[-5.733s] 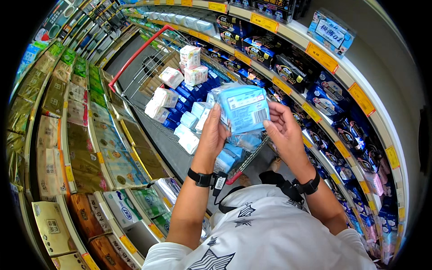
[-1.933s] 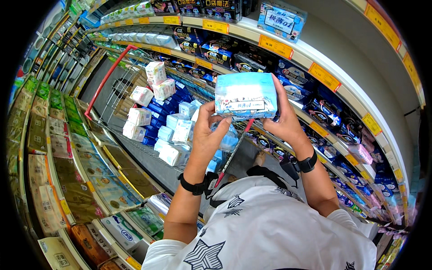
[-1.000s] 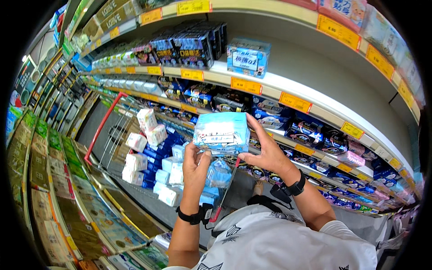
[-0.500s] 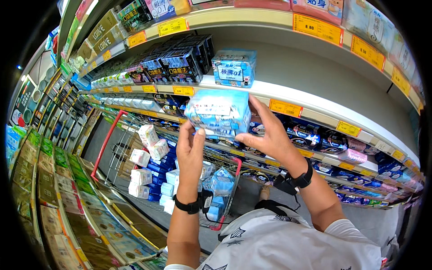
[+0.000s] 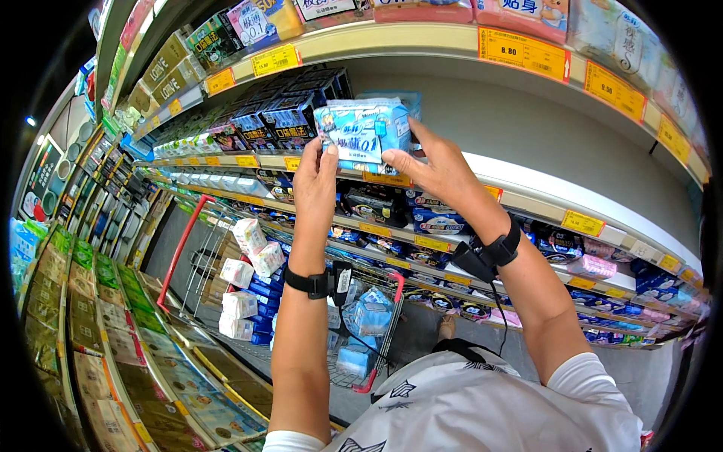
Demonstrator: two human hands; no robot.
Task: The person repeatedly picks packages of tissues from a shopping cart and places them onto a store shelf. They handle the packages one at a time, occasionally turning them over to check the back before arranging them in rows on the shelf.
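A light-blue soft pack [image 5: 363,134] is held up at the white shelf [image 5: 527,181], pinched at its ends between the left hand [image 5: 316,177] and right hand [image 5: 433,167]. It is judged light, squashy and slippery-wrapped, best gripped by its edges.

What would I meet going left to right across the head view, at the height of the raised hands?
Dark blue boxed packs on the shelf → left hand → light blue soft plastic pack → right hand → bare white shelf board.

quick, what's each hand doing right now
Left hand: closed on the left edge of the light blue pack, held up at the shelf.
Right hand: closed on the pack's right side.
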